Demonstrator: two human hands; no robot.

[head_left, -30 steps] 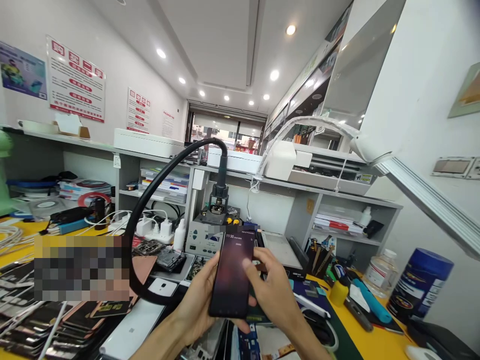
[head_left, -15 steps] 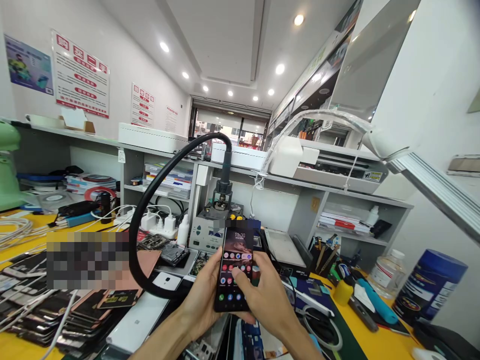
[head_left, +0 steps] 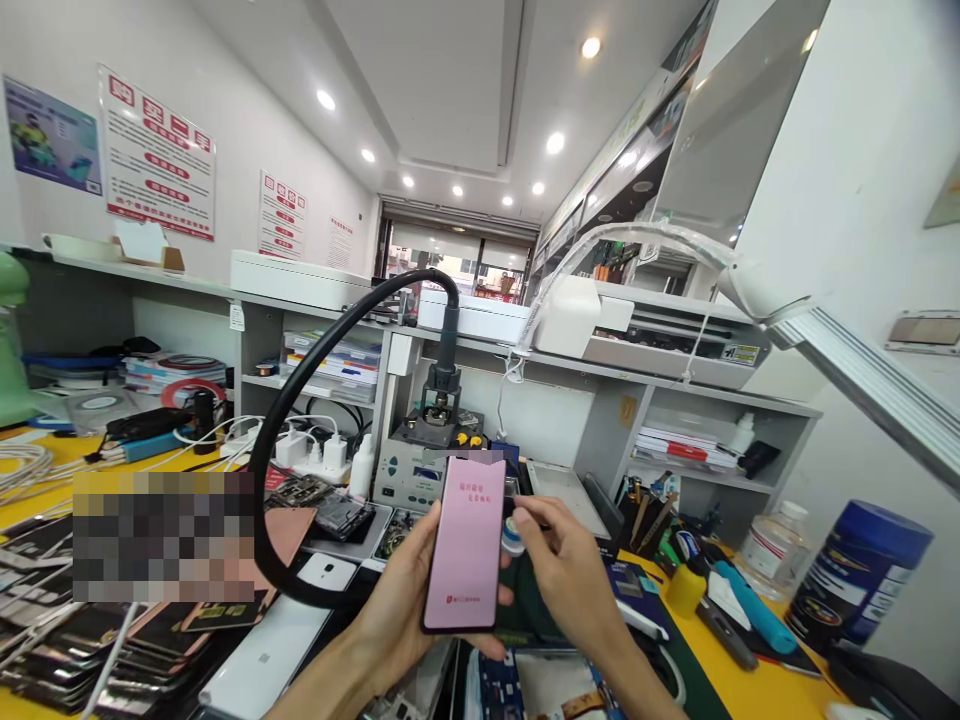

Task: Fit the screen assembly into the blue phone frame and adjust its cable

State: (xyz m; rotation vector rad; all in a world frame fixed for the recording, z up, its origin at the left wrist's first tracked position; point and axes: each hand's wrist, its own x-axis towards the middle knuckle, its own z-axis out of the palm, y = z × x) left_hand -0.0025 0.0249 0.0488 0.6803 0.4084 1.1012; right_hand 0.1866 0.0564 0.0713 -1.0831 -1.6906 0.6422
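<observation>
A smartphone (head_left: 463, 545) stands upright in my left hand (head_left: 405, 575), whose fingers wrap behind it and show at its right edge. Its screen is lit pink, with small red lettering near the top and a red logo low down. My right hand (head_left: 559, 570) is just right of the phone, apart from the screen, its fingers loosely bent and holding nothing I can see. Close to its fingertips a small white and blue round container (head_left: 513, 537) shows, partly covered. Below the phone lie blue circuit boards (head_left: 499, 690).
Stacked phone parts (head_left: 82, 640) and a white phone (head_left: 262, 650) crowd the left side. A thick black hose (head_left: 262, 480) arcs beside my left forearm. At right stand a blue canister (head_left: 862, 570), a clear bottle (head_left: 772, 545) and a yellow bottle (head_left: 686, 585).
The phone's screen has gone from a page of app icons to a pink page. My right thumb has left the screen, and the right hand has moved right and slightly up.
</observation>
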